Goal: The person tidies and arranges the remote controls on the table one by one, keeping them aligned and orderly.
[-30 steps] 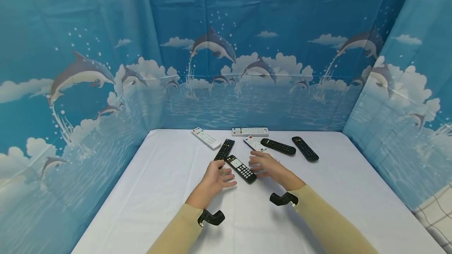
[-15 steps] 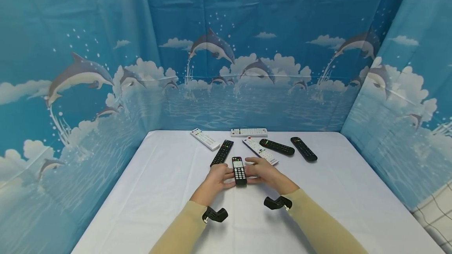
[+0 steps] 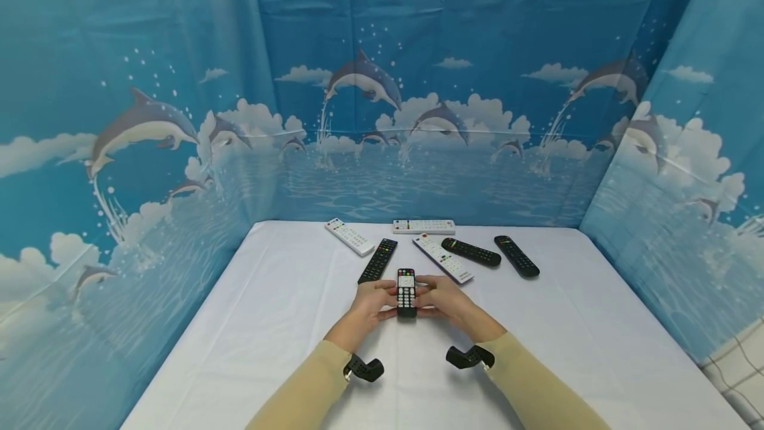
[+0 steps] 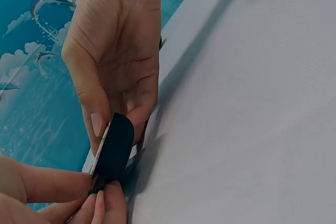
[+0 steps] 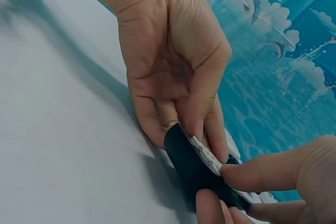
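Observation:
A black remote control (image 3: 406, 294) with white and coloured buttons points away from me, between my two hands. My left hand (image 3: 363, 304) pinches its left side and my right hand (image 3: 447, 298) pinches its right side. In the left wrist view the black back of the remote control (image 4: 116, 145) shows between both hands' fingers. The right wrist view shows the remote control (image 5: 184, 153) tilted, casting a shadow on the cloth. Just beyond my left hand lies a second black remote (image 3: 379, 261). A white remote (image 3: 443, 259) lies beyond my right hand.
Farther back lie two white remotes, one angled (image 3: 349, 237) and one crosswise (image 3: 424, 226). Two more black remotes, one near the middle (image 3: 471, 252) and one farther right (image 3: 516, 257), rest on the white tablecloth (image 3: 268, 324). A dolphin-print curtain (image 3: 418, 178) encloses the back and sides.
The black remote lay diagonally between separated hands. It has been turned straight, and both hands have closed in on its sides. My right hand has moved off the nearby white remote.

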### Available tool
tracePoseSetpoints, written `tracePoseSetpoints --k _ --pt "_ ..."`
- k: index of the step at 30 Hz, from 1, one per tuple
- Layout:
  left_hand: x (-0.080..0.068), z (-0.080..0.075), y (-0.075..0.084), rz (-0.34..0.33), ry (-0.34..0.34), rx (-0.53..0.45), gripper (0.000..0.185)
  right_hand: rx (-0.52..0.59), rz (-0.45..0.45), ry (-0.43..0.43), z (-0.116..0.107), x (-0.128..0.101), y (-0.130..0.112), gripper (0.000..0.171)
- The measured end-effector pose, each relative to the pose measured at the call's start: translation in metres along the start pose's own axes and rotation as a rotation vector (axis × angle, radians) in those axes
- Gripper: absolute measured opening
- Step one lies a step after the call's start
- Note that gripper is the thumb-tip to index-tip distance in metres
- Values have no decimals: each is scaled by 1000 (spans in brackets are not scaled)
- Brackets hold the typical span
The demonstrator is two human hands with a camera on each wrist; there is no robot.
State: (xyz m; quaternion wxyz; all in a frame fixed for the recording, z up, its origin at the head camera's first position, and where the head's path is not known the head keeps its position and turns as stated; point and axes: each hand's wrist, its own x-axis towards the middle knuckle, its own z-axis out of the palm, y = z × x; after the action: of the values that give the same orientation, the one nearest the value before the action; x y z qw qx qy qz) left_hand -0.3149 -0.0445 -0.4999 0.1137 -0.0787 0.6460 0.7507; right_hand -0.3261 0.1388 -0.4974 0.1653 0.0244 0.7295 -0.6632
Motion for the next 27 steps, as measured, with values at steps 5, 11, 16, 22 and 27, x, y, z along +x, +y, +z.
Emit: tracePoseSetpoints --k 5,11,16,22,27 --pt "-4 -4 3 6 -5 13 56 -30 -50 11 7 -6 -3 76" --pt "-8 -13 20 34 2 51 64 -77 -140 19 20 -11 -18 79" --pt "-12 -32 37 46 -1 67 67 -59 -176 3 39 -13 -35 80" --pt "-19 -62 49 40 7 53 59 -16 -187 -28 69 -8 -44 80" --pt "-27 -95 54 23 78 95 49 36 -158 -51 103 2 -47 78"
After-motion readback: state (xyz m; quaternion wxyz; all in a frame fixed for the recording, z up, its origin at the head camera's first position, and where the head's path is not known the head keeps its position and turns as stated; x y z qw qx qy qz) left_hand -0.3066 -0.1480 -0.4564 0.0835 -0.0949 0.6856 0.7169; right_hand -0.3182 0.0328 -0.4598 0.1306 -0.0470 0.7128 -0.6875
